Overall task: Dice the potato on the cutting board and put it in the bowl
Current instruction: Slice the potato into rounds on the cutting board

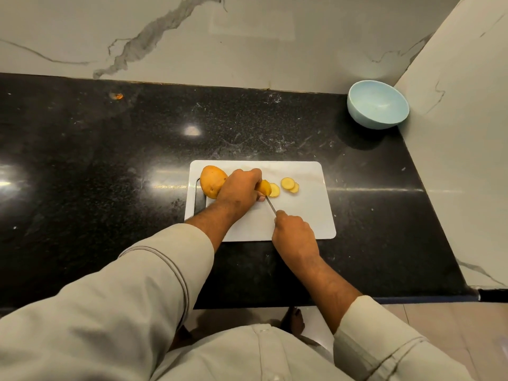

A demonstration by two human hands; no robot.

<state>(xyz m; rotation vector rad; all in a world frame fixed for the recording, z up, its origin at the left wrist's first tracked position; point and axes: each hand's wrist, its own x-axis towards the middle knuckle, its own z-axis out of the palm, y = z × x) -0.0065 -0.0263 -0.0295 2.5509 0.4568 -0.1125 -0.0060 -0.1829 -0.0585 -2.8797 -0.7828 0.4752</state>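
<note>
Potato [264,187] is on the white cutting board [308,213], mostly hidden under the left hand, with only its cut end poking out on the right side. Going from closest to the camera outward: both arms come in from the bottom in light grey-beige sleeves [154,270], and a bare foot shows on the tiled floor under the counter edge.

Right hand [294,233] sits at the near edge of the board, fingers curled tight around the handle of a knife [271,205]. You can't really see the handle, just the thin blade running up and left from the fist until it meets the potato's cut face. Left hand [240,188] is clamped over the potato, fingers curled down on top of it and knuckles up, holding it against the board right beside the blade.

Just right of the cut end there are three round yellow slices [287,184] lying flat on the board, one touching the potato end and two overlapping a bit further right. A second, whole potato [212,180] with its skin on lies at the board's left end, by the handle slot.

Board is on a black speckled countertop [110,160]. Way off in the far right corner, well apart from the board, a pale blue bowl [378,104] sits against the marble wall [247,37].
</note>
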